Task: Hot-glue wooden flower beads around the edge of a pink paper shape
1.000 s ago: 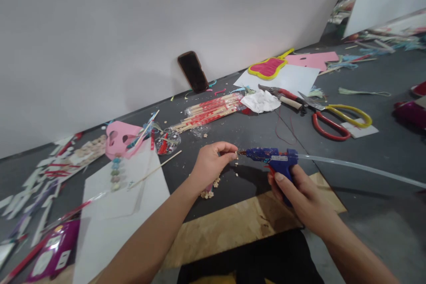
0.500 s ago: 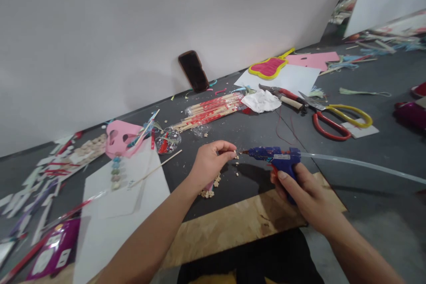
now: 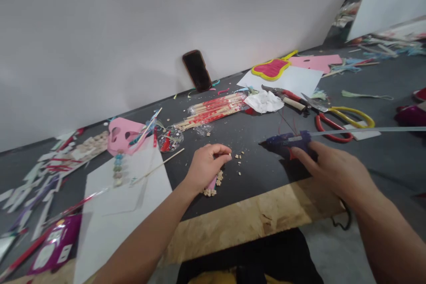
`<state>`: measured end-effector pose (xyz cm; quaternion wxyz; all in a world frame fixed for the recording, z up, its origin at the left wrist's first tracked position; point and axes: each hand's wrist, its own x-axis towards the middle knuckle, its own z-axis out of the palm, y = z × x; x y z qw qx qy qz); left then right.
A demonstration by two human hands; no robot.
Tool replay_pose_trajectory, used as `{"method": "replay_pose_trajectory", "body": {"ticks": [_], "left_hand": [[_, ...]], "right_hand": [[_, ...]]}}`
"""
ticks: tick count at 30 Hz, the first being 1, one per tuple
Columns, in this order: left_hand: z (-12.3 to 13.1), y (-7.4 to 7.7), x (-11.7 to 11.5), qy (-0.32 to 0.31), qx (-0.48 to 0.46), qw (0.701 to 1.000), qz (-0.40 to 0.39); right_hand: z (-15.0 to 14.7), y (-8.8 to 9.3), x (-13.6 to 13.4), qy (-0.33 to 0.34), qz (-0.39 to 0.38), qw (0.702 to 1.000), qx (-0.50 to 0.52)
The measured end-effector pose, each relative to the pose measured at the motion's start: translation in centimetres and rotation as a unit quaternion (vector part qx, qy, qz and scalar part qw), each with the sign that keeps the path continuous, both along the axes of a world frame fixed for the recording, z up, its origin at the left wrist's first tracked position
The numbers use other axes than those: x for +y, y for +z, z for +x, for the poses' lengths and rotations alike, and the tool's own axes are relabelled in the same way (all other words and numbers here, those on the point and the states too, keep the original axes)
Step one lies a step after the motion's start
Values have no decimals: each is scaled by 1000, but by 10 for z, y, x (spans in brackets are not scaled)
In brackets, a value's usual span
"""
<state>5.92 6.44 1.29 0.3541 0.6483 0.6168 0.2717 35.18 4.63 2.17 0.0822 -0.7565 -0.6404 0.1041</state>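
Note:
My left hand [image 3: 208, 166] is closed in a pinch on a tiny pale wooden piece [image 3: 230, 155] at its fingertips. Under that hand, partly hidden, lies a pink item edged with small pale flower-shaped pieces [image 3: 210, 192]. More small wooden bits [image 3: 238, 156] are scattered just right of the fingertips. My right hand [image 3: 328, 166] is wrapped round the handle of a blue hot glue gun [image 3: 288, 140], held low at the tabletop with its nozzle pointing left. A long clear glue stick [image 3: 372, 130] sticks out of its back.
Scissors [image 3: 333, 124] and red-handled pliers [image 3: 289, 94] lie beyond the glue gun. Packaged wooden sticks [image 3: 216, 111] and a crumpled white tissue [image 3: 264, 101] are ahead. A phone [image 3: 197, 71] leans on the wall. White paper [image 3: 96, 213] and a pink cutout [image 3: 124, 135] are at left.
My right hand has moved the glue gun right, away from my left hand, and lower towards the tabletop. My left hand has shifted slightly and keeps its pinch.

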Motion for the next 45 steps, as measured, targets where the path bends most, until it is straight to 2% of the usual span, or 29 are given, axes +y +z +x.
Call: {"method": "replay_pose_trajectory", "body": {"ticks": [2,4,6,7,9,10,13,19,24,30,38,45], "left_hand": [[-2,-1,-1,0,2,1000,2],[-4,-1,-1,-3,3,1000,3],[-5,-1,-2,-7,7,1000,6],[-5,-1,-2,-9,9,1000,8],[-5,-1,-4,-10,12,1000,13],[-5,-1,-5,-10,13,1000,16],[-7,1,-10,-14,17,999,27],[-11,6,-17,-16,35,998,45],[-14,4,-18,-14,46,997,54],[-14,2,-18,-3,47,997,64],[-6,7,-25,21,31,996,76],[4,21,-30,6,36,997,68]], "right_hand": [[3,7,2,-12,27,995,-96],[-2,13,3,4,111,987,-116],[-18,15,4,92,209,970,-89],[-28,14,7,159,232,958,-54],[-53,10,14,260,204,944,-14],[-66,7,18,308,161,938,6],[-94,0,30,349,108,931,13],[-107,-7,35,340,70,938,18],[-112,-10,32,322,60,944,38],[-112,-9,34,296,61,944,135],[-110,6,9,204,12,908,367],[-110,10,0,167,-19,874,456]]}}
